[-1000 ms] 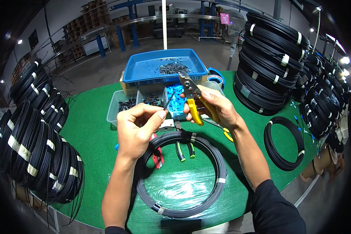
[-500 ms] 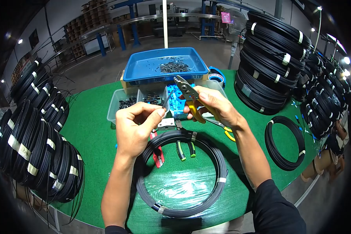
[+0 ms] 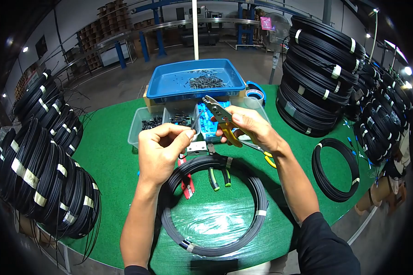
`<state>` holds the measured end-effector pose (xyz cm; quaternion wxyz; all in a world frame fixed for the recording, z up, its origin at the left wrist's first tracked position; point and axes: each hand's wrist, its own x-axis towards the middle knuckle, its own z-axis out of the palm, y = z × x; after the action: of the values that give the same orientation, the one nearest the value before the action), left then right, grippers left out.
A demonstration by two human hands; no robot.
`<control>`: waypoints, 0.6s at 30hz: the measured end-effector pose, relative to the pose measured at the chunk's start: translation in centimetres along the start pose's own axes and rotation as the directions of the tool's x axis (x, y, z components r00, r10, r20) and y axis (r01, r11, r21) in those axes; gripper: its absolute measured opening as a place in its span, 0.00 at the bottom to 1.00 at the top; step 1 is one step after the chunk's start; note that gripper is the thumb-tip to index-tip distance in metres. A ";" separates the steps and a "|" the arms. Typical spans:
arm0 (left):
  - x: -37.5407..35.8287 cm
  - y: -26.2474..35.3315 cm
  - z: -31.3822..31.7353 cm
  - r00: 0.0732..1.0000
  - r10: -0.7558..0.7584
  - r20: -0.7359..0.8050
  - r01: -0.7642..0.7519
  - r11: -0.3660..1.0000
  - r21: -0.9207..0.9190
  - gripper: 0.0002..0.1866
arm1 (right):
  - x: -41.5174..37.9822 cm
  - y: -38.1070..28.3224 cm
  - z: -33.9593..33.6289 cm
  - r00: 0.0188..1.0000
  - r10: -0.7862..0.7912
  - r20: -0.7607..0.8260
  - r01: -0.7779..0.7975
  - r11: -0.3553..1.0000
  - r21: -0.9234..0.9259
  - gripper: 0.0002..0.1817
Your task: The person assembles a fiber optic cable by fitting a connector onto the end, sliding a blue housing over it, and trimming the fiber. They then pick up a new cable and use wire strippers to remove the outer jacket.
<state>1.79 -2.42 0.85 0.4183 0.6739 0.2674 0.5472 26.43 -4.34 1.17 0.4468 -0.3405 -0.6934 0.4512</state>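
My left hand (image 3: 159, 149) is closed in a pinch on the end of a thin black cable (image 3: 197, 123), whose tip points up from the fingers. My right hand (image 3: 257, 130) grips wire strippers (image 3: 221, 112) with yellow handles, the metal jaws tilted up and left, just right of the cable tip. Below both hands lies a coil of black cable (image 3: 260, 195) bound with white tape. Inside and under its upper edge are green-and-black handles (image 3: 214, 179) and a red tool (image 3: 188, 189). A small white block (image 3: 197, 146) sits behind the coil.
A clear divided bin (image 3: 140, 120) holds black parts and blue connectors (image 3: 208, 123). Behind it stands a blue tray (image 3: 158, 93) with dark scraps. Cable coils are stacked at left (image 3: 46, 178) and right (image 3: 314, 82); a single coil (image 3: 316, 169) lies at right. A tape roll (image 3: 256, 95) is beside the tray.
The strippers have tilted slightly further left, their jaws close to the cable tip. Both hands keep their holds, and the whole view has shifted a little.
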 end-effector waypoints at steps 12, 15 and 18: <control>0.0 0.1 -0.1 1.000 -0.024 0.014 0.023 0.999 0.035 0.07 | -0.1 -0.3 0.0 1.000 0.004 -0.005 -0.004 0.999 -0.043 0.29; 0.0 0.0 -0.1 1.000 -0.022 0.013 0.021 0.999 0.035 0.07 | 0.0 -0.4 0.0 1.000 0.013 -0.014 -0.014 0.999 -0.041 0.29; 0.0 0.0 -0.1 1.000 -0.026 0.008 0.025 0.999 0.031 0.07 | 0.0 -0.2 0.0 1.000 0.003 -0.005 -0.004 0.999 -0.048 0.29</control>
<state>1.72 -2.39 0.81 0.4160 0.6791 0.2825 0.5347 26.46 -4.44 1.39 0.4395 -0.3537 -0.7024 0.4341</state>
